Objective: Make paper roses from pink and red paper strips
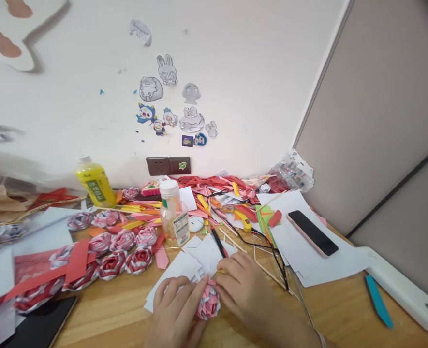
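A pink and white paper rose (209,303) sits between my two hands near the table's front edge. My left hand (179,309) closes round its left side, thumb and fingertips on the petals. From the right, my right hand (243,290) pinches at the rose's upper edge, with a small yellow piece showing at its fingertips. White paper sheets (177,275) lie just behind my hands, and a black pen (219,243) rests on them. Finished red, pink and white paper roses (112,264) stand in rows to the left.
Behind are a clear jar (174,217), a yellow drink bottle (95,183), a yellow glue gun or cutter (243,221) and coloured paper strips. Rightward lie a pink phone (312,233) on white paper, a teal tool (378,300) and a white bar (402,290). A dark tablet (39,324) lies front left.
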`<state>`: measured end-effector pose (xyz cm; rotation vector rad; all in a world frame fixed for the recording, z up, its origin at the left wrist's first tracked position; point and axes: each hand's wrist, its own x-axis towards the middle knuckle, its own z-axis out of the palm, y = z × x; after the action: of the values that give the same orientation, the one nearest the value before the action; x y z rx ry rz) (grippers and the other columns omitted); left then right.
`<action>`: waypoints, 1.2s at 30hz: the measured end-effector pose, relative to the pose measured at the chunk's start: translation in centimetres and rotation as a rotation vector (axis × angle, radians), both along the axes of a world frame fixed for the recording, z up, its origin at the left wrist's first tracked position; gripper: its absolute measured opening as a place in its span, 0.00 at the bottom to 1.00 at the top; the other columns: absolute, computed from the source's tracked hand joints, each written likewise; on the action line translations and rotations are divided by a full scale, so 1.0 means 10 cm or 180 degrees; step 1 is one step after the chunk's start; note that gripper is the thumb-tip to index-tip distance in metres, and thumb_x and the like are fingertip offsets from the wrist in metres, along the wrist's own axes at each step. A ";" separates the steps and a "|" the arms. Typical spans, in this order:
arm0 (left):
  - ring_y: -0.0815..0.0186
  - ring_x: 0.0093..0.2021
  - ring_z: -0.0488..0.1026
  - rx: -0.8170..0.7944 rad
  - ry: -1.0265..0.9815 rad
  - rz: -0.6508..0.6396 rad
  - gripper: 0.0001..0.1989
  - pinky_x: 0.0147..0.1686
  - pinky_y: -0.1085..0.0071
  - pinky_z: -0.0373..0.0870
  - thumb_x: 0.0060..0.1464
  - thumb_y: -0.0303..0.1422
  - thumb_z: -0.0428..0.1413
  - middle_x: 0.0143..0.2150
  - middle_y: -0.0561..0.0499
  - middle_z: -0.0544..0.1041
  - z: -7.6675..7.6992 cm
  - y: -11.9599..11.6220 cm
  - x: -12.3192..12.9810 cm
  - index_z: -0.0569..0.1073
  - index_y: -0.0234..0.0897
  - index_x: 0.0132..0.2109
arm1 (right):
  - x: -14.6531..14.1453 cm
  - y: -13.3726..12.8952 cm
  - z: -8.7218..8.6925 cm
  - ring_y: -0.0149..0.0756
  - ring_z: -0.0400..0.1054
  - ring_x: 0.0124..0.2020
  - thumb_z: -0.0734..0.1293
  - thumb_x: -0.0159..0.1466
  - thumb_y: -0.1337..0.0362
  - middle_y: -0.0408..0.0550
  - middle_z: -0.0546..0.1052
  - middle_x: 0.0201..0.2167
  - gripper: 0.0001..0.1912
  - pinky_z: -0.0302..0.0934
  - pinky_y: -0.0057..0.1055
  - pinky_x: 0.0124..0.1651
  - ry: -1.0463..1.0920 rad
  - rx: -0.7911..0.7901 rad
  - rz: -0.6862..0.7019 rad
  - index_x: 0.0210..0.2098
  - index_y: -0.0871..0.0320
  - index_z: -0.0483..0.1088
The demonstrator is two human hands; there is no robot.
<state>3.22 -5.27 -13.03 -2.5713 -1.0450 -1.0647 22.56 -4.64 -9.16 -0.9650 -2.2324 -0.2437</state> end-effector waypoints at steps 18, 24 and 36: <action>0.61 0.42 0.68 0.0040 0.0211 0.0064 0.24 0.47 0.60 0.57 0.54 0.24 0.52 0.41 0.48 0.77 0.03 -0.02 0.00 0.62 0.33 0.58 | -0.06 0.03 -0.13 0.35 0.58 0.29 0.57 0.65 0.74 0.46 0.70 0.26 0.13 0.51 0.33 0.32 -0.0142 0.0361 0.0130 0.26 0.60 0.67; 0.61 0.42 0.68 0.0011 0.0093 0.0050 0.22 0.47 0.62 0.57 0.54 0.26 0.54 0.41 0.49 0.78 0.04 -0.02 0.01 0.64 0.34 0.57 | -0.01 0.05 -0.09 0.35 0.58 0.29 0.60 0.64 0.72 0.46 0.70 0.25 0.11 0.51 0.34 0.33 -0.0222 0.0500 -0.0074 0.26 0.59 0.67; 0.61 0.42 0.68 0.0048 0.0161 0.0094 0.22 0.47 0.62 0.58 0.55 0.27 0.53 0.41 0.49 0.78 0.04 -0.02 0.00 0.64 0.36 0.57 | -0.01 0.03 -0.10 0.35 0.58 0.29 0.56 0.64 0.75 0.47 0.68 0.24 0.14 0.51 0.35 0.33 -0.0502 0.0465 0.0139 0.27 0.61 0.68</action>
<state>3.24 -5.46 -12.61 -2.5487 -1.0553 -0.9913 22.49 -4.34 -10.15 -0.8431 -2.3383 -0.4706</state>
